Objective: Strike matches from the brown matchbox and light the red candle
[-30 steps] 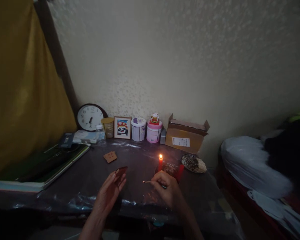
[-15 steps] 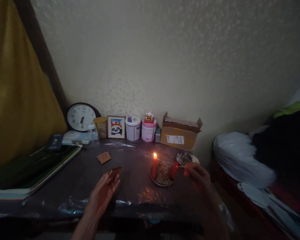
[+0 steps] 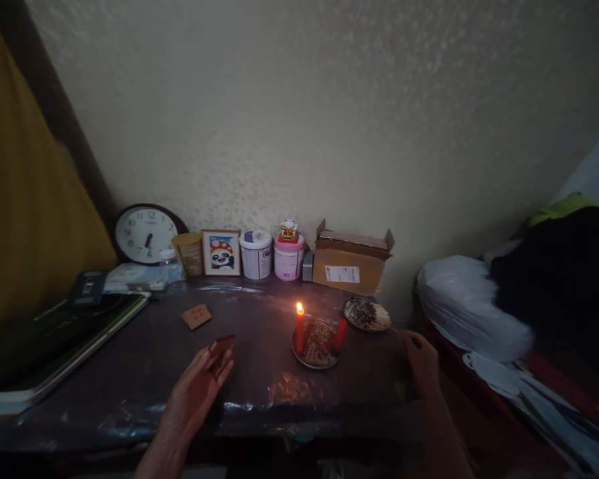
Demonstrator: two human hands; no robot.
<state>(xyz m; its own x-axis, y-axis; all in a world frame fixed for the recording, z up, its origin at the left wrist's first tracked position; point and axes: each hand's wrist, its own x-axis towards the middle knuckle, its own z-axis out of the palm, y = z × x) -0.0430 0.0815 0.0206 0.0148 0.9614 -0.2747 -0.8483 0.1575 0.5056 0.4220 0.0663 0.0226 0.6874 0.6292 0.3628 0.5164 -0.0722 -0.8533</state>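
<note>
My left hand [image 3: 192, 392] is over the near part of the dark table [image 3: 130, 372], its fingers closed on a small brown matchbox [image 3: 222, 346]. To its right a round dish [image 3: 315, 346] carries a lit red candle [image 3: 299, 327] and a second red candle [image 3: 340, 332] with no flame. My right hand [image 3: 422, 352] is at the table's right edge, beyond the dish, its fingers pinched together. The thin matchstick it carries barely shows in the dim light.
A shell-shaped plate of sticks [image 3: 365, 314] lies behind the dish. Along the wall stand a clock [image 3: 144, 233], a panda picture [image 3: 221, 253], two tubs [image 3: 256, 254] and a cardboard box [image 3: 350, 265]. Books [image 3: 54, 339] lie left, a white bag [image 3: 466, 299] on the bed right.
My right hand has carried the matchstick from in front of the dish, past the unlit candle, out to the table's right edge. The left hand keeps the matchbox. The view has panned right.
</note>
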